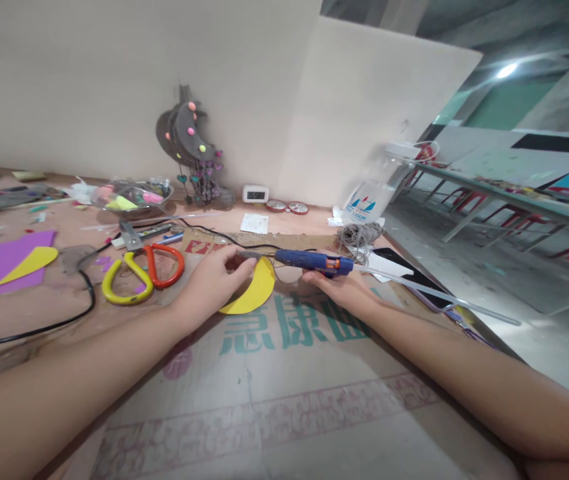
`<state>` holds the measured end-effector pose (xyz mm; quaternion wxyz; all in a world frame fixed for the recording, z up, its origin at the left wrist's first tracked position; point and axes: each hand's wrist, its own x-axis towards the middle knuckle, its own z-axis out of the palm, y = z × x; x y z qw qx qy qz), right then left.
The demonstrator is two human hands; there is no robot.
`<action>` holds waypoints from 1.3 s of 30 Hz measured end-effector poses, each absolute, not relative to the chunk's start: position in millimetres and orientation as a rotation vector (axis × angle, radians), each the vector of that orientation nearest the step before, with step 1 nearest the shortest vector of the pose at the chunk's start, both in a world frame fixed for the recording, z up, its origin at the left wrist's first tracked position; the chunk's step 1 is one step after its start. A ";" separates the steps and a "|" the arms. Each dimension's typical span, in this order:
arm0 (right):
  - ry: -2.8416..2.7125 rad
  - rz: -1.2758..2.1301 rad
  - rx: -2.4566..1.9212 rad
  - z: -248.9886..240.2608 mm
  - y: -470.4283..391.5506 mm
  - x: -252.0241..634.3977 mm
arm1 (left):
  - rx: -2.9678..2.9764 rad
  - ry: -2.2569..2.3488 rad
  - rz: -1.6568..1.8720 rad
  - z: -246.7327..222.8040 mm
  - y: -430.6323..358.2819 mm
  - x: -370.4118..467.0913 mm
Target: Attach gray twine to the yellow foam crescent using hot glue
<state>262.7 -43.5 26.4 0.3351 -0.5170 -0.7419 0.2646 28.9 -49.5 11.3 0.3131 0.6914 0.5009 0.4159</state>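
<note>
My left hand (223, 277) has thumb and fingers closed on a yellow crescent-shaped piece (257, 293), just above the printed cardboard (284, 393). Fingers of my right hand (337, 287) are wrapped round a blue glue gun (314, 261), which lies level with its tip pointing left, close to my left fingertips. A long clear glue stick (444, 295) sticks out of the gun's rear toward the right. What the gun's tip touches is too small to tell.
Yellow-and-red-handled scissors (128, 283) and purple sheets (7, 263) lie to the left, with a black cable (89, 300). Behind are a bowl of bits (134, 198), grey moon ornaments (191, 137) and a white clock (255, 194). Grey string (359, 235), a bottle (364, 200) and a phone (414, 277) are right.
</note>
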 end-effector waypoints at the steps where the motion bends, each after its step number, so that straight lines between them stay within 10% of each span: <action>1: -1.920 0.713 -1.351 27.3 -44.1 261.8 | 1.824 1.325 1.097 11.2 -49.3 28.8; 39: -1.940 0.686 -1.344 25.1 -42.7 261.4 | 1.808 1.284 1.099 11.3 -49.0 28.6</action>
